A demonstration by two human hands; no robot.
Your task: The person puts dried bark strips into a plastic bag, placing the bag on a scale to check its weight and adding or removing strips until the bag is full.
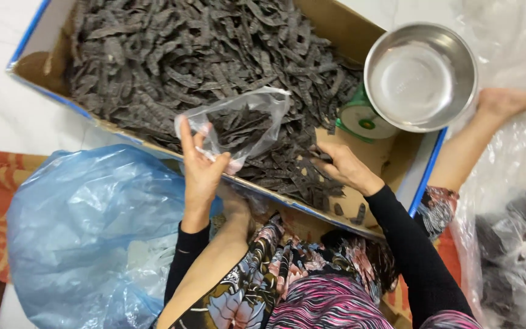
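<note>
Left hand (201,167): fingers pinched on the mouth of a small clear bag (245,122), held open over the cardboard box (336,24).
Right hand (342,166): fingers curled down into the dark dried strips (214,55), gathering some near the box's right end.
Risk: the limp bag mouth may sag shut, so strips could spill outside it.
Risk: the steel bowl (420,76) on the green scale (354,119) sits just beside the right hand; a knock could tip it.

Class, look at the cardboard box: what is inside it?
The cardboard box holds a heap of dark dried strips, which the right hand touches. The heap covers most of the box's floor.
</note>
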